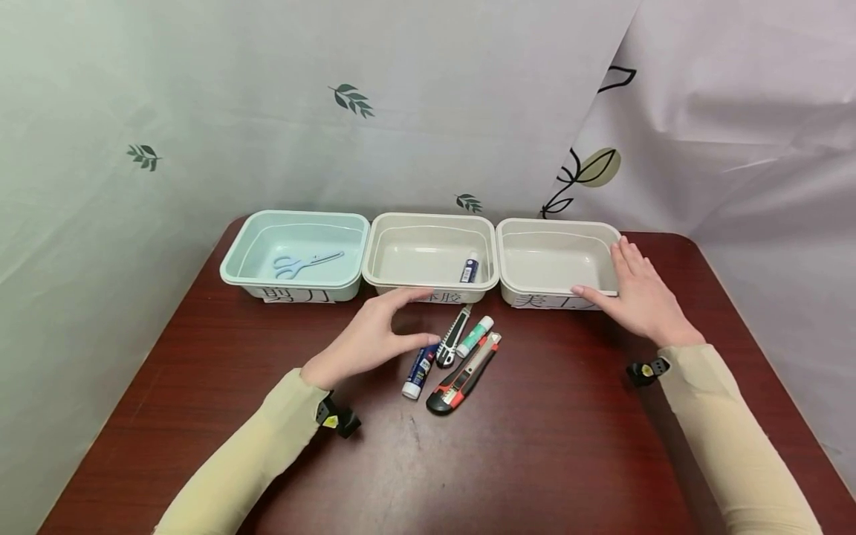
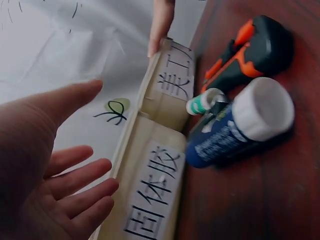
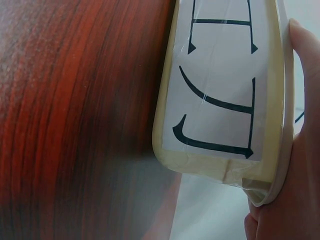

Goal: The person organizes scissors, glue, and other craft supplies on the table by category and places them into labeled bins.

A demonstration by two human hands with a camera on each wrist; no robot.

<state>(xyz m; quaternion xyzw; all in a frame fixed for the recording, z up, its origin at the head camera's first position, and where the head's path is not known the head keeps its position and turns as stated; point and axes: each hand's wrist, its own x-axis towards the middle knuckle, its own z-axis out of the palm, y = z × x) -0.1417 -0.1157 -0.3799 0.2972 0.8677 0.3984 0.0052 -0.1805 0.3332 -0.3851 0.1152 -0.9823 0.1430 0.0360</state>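
My left hand (image 1: 368, 342) hovers, fingers loosely spread and holding nothing, in front of the middle cream bin (image 1: 428, 282). Its thumb overlaps the top of a blue glue stick (image 1: 420, 374) with a white cap. Beside that lie a black-and-silver utility knife (image 1: 453, 340), a small green-and-white glue stick (image 1: 475, 336) and an orange-and-black utility knife (image 1: 463, 377). My right hand (image 1: 642, 297) rests at the right cream bin (image 1: 562, 290), thumb on its front rim and straight fingers along its right rim. The left wrist view shows the blue glue stick (image 2: 240, 125) large.
A light blue bin (image 1: 294, 282) with blue scissors (image 1: 304, 264) inside stands at the left of the row. Another blue glue stick (image 1: 469, 269) lies in the middle bin. Paper labels face front. A patterned cloth (image 1: 435, 111) hangs behind the dark red table (image 1: 535, 446).
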